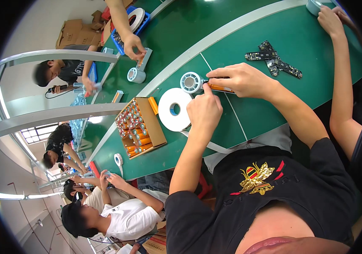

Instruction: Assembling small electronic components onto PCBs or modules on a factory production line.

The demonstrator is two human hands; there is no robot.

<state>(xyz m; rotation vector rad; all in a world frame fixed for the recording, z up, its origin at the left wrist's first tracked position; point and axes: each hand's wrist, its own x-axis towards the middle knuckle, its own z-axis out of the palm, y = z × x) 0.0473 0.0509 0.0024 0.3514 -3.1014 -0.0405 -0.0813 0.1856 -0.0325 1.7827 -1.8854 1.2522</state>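
My right hand [244,79] is closed over an orange cylindrical battery cell [220,88], which lies along the green table under its fingers. A small dark piece shows at the cell's left end. Against that end is the tip of my left hand [205,111], its other fingers curled in; what it pinches is hidden. Just left of the fingertips a light-blue tape roll [190,82] stands close to the cell's end. Next to my left hand lies a large white roll [167,111] with a blue core.
A cardboard box [154,123] of orange cells stands to the left, one loose cell [153,105] beside it. Black circuit boards [274,59] lie crossed at the right. Co-workers' hands [133,45] work across the table and at the far right. A metal rail [176,65] crosses the table.
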